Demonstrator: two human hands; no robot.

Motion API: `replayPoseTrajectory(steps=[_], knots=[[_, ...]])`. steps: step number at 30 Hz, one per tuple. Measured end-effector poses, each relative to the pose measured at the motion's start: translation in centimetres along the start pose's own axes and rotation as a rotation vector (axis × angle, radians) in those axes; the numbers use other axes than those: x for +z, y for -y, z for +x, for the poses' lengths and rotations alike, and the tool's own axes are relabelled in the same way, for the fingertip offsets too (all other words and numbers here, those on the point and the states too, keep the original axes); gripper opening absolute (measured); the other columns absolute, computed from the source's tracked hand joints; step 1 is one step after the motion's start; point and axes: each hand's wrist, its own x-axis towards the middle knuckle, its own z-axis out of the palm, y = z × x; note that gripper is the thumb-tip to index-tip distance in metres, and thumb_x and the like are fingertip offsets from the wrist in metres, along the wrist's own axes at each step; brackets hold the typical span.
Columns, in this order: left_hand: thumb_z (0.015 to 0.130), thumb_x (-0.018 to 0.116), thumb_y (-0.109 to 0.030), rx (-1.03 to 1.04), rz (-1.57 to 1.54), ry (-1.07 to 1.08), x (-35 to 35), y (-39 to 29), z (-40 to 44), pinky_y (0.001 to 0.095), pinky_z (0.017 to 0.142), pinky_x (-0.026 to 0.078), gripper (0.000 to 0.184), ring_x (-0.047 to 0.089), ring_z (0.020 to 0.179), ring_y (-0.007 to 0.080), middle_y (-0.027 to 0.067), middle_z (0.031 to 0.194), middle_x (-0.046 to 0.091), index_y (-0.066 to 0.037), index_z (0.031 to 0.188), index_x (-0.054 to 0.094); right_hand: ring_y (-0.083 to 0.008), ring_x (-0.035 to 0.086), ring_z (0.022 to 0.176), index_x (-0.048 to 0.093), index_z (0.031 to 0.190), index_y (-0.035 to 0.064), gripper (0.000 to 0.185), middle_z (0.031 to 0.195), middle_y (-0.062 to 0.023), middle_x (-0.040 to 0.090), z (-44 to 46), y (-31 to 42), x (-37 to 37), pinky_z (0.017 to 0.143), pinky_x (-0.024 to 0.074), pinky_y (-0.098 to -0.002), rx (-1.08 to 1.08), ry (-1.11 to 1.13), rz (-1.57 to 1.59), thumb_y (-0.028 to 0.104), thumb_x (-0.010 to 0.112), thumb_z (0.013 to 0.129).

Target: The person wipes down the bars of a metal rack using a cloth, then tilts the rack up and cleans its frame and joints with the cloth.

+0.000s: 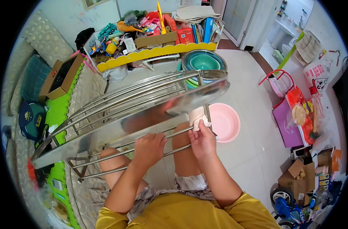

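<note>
A shiny metal rack point(143, 119) with long tubular bars lies tilted across my knees. My left hand point(149, 149) is closed round one of its lower bars. With my right hand point(202, 140) I hold a pale pink cloth point(198, 116) against the rack's right end, by a bar and upright post. The cloth is folded over the metal there. Just right of my right hand, a pink basin point(223, 123) stands on the tiled floor. Its inside looks plain.
Stacked basins point(204, 63) stand beyond the rack. A yellow-edged toy shelf point(155, 54) is at the back. On the right are a purple box point(287, 124), cardboard boxes point(296, 181) and a small blue bicycle point(286, 204). A patterned sofa and green mat point(61, 126) lie left.
</note>
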Motion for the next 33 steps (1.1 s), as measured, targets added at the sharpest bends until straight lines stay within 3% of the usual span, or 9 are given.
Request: replayPoseTrajectory(steps=[9, 11, 14, 18, 22, 25, 31, 33], knots=[[0.085, 0.069, -0.015, 0.036, -0.055, -0.184, -5.1, 1.2, 1.7, 0.0424, 0.063, 0.051, 0.008, 0.066, 0.073, 0.0325, 0.0105, 0.079, 0.070, -0.007, 0.088, 0.070, -0.0131, 0.060, 0.094, 0.053, 0.123, 0.0053, 0.027, 0.110, -0.0033, 0.063, -3.1, 0.5, 5.0, 0.093, 0.0506, -0.0360, 0.022, 0.156, 0.061, 0.019, 0.059, 0.101], [0.085, 0.069, -0.015, 0.026, -0.053, -0.177, -6.0, 1.2, 1.9, 0.0424, 0.064, 0.051, 0.008, 0.067, 0.074, 0.0326, 0.0107, 0.080, 0.070, -0.007, 0.087, 0.070, -0.0193, 0.059, 0.103, 0.056, 0.118, 0.0055, 0.021, 0.110, -0.0067, 0.064, -3.4, 0.7, 5.7, 0.098, 0.0480, -0.0373, 0.013, 0.124, 0.108, 0.015, 0.058, 0.100], [0.085, 0.070, -0.015, 0.035, -0.069, -0.196, -6.4, 0.8, 2.6, 0.0428, 0.064, 0.051, 0.009, 0.066, 0.074, 0.0328, 0.0110, 0.078, 0.070, -0.007, 0.087, 0.070, -0.0218, 0.059, 0.104, 0.056, 0.119, 0.0050, 0.023, 0.112, -0.0081, 0.063, -2.9, 1.4, 5.8, 0.099, 0.0477, -0.0398, -0.035, 0.187, 0.075, 0.014, 0.059, 0.098], [0.085, 0.070, -0.016, 0.099, -0.075, -0.246, -6.7, -0.4, 3.9, 0.0437, 0.061, 0.051, 0.008, 0.064, 0.069, 0.0329, 0.0102, 0.072, 0.066, -0.008, 0.086, 0.070, -0.0193, 0.058, 0.113, 0.052, 0.129, 0.0048, 0.032, 0.124, -0.0070, 0.061, -2.6, 2.8, 5.8, 0.103, 0.0447, -0.0428, -0.065, 0.165, 0.109, 0.014, 0.059, 0.100], [0.085, 0.070, -0.016, 0.124, -0.101, -0.257, -6.4, -1.7, 4.7, 0.0441, 0.057, 0.050, 0.008, 0.063, 0.066, 0.0322, 0.0092, 0.069, 0.064, -0.009, 0.086, 0.069, -0.0197, 0.057, 0.115, 0.052, 0.131, 0.0054, 0.033, 0.124, -0.0061, 0.061, -2.5, 4.8, 5.8, 0.107, 0.0410, -0.0464, -0.050, 0.189, 0.108, 0.013, 0.059, 0.099], [0.085, 0.072, -0.013, 0.087, -0.084, -0.192, -6.4, -2.6, 5.0, 0.0412, 0.060, 0.051, 0.010, 0.065, 0.068, 0.0325, 0.0125, 0.078, 0.070, -0.007, 0.092, 0.074, -0.0190, 0.057, 0.115, 0.052, 0.132, 0.0061, 0.034, 0.125, -0.0053, 0.061, -2.1, 5.6, 5.4, 0.107, 0.0410, -0.0466, -0.074, 0.199, 0.064, 0.013, 0.058, 0.099], [0.084, 0.073, -0.018, 0.062, -0.170, -0.228, -5.7, -3.3, 5.8, 0.0422, 0.055, 0.050, 0.012, 0.064, 0.064, 0.0311, 0.0088, 0.070, 0.067, -0.010, 0.094, 0.069, -0.0192, 0.058, 0.114, 0.050, 0.133, 0.0057, 0.034, 0.123, -0.0050, 0.062, -1.7, 6.9, 5.2, 0.105, 0.0425, -0.0474, -0.077, 0.245, 0.020, 0.012, 0.055, 0.100], [0.083, 0.074, -0.017, 0.151, -0.194, -0.288, -5.2, -3.3, 6.3, 0.0414, 0.056, 0.051, 0.017, 0.065, 0.064, 0.0306, 0.0086, 0.073, 0.068, -0.010, 0.098, 0.070, -0.0196, 0.059, 0.114, 0.050, 0.133, 0.0057, 0.034, 0.122, -0.0054, 0.063, -1.3, 7.3, 5.1, 0.105, 0.0428, -0.0476, -0.083, 0.232, 0.010, 0.014, 0.055, 0.101]])
